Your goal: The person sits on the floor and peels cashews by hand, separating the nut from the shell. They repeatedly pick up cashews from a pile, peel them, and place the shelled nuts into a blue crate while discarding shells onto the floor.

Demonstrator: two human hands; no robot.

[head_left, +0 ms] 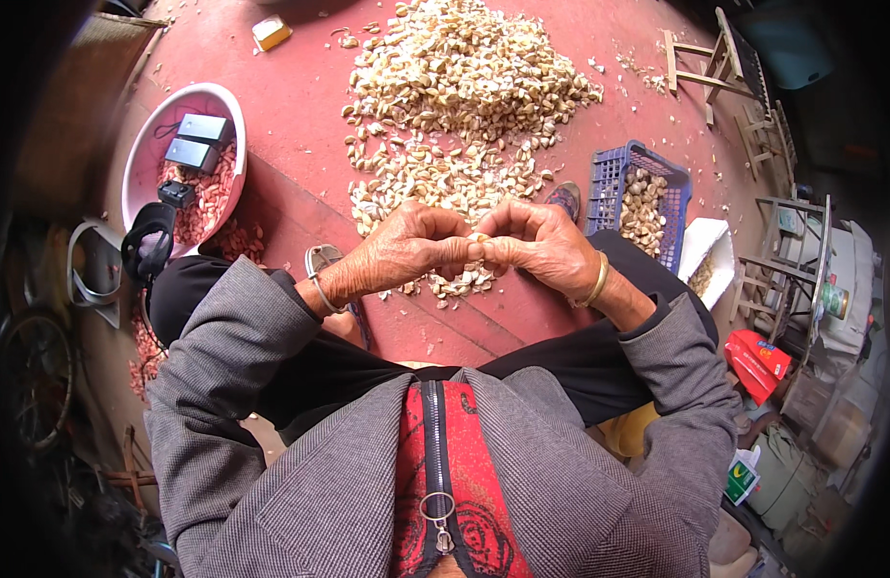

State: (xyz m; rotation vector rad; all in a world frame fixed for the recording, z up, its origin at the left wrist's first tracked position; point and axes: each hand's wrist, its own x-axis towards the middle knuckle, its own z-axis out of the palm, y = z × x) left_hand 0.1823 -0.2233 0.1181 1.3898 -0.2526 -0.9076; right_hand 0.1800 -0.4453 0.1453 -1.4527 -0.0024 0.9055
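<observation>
Both hands meet at the centre of the view, above the person's knees. The left hand (pixel 406 246) and the right hand (pixel 536 243) have their fingertips pressed together on a small pale peanut (pixel 478 238), pinched between thumbs and forefingers of both; most of it is hidden by the fingers. Each wrist carries a bangle (the right one a broad yellowish band).

Directly below and beyond the hands, a large heap of shells (pixel 459 96) lies spread on the red floor (pixel 291 125), its near edge reaching under the hands.

To the right, just beside the right forearm, stands a blue crate (pixel 614 178) holding unshelled peanuts. A white sack (pixel 707 246) sits next to it.

To the left, a pink basin (pixel 142 159) contains reddish kernels and two small grey boxes. More kernels lie on the floor at its lower edge.

A small yellow box (pixel 271 33) lies at the far edge, apart from the heap.
</observation>
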